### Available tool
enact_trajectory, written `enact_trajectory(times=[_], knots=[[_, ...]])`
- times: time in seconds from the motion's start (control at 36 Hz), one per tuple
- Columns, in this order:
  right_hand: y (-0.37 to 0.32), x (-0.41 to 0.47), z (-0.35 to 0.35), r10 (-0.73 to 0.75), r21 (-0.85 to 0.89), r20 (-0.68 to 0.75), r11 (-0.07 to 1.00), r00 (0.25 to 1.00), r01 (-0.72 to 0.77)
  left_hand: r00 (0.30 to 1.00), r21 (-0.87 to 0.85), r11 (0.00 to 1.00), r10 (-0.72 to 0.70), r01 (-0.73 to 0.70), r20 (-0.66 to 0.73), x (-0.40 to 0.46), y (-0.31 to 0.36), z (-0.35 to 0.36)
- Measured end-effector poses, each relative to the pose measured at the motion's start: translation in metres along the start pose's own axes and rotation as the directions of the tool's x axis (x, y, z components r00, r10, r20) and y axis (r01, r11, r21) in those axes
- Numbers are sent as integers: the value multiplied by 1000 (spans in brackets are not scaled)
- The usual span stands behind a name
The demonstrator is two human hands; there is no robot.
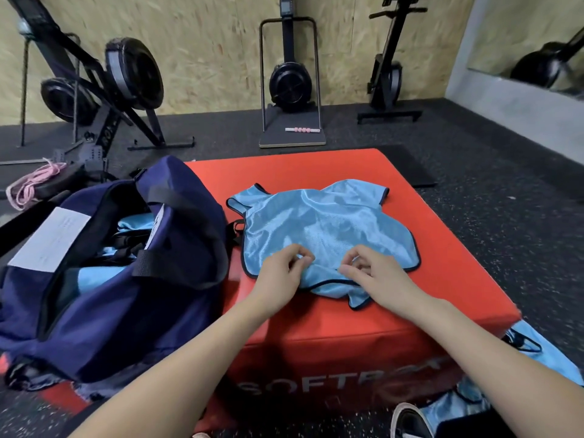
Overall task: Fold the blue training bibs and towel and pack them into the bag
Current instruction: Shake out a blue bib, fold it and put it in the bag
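Blue bib lies spread, somewhat crumpled, on top of the red foam box, black trim visible round its edges. Near hem bunched up. Left hand rests on the near-left part of the bib, grip curled, fingertips pinching fabric. Right hand on the near-right part, grip likewise curled, thumb and fingers pinching the hem. Navy bag stands open just left of the box, touching it; light blue cloth visible inside. More blue bibs lie on the floor at the box's right near corner. Pink rope on the floor beyond the bag. Exercise machines against the chipboard wall.
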State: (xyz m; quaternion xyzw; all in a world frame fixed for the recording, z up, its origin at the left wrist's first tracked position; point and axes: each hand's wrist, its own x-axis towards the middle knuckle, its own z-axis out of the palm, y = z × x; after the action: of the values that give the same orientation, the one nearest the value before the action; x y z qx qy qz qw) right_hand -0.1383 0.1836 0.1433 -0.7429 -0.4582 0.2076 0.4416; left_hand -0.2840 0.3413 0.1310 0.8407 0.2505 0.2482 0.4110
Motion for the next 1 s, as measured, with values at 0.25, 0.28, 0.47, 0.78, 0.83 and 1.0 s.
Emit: enact_trajectory(times=[0.25,0.28,0.47,0.78,0.83,1.0], knots=[[1,-9,2,-36,-167,56,985,998,45,999,-27,998,-48,48,-8,2,-3,-1],[2,-8,2,-45,-166,28,985,999,49,999,-11,1000,-29,29,-16,1,-3,0],[-4,-8,-1,-40,-82,-23,996,999,38,961,278,921,277,-273,26,-12,0,7],[-9,-14,-20,-35,-184,-166,983,986,4,933,432,847,359,-310,-35,-15,6,-10],[-10,-18,-29,-39,-236,-201,972,979,-10,937,462,838,348,-290,-42,-16,3,-18],[-16,-31,-51,0,-299,-322,949,947,-101,946,412,880,305,-237,-107,-21,1,-44]])
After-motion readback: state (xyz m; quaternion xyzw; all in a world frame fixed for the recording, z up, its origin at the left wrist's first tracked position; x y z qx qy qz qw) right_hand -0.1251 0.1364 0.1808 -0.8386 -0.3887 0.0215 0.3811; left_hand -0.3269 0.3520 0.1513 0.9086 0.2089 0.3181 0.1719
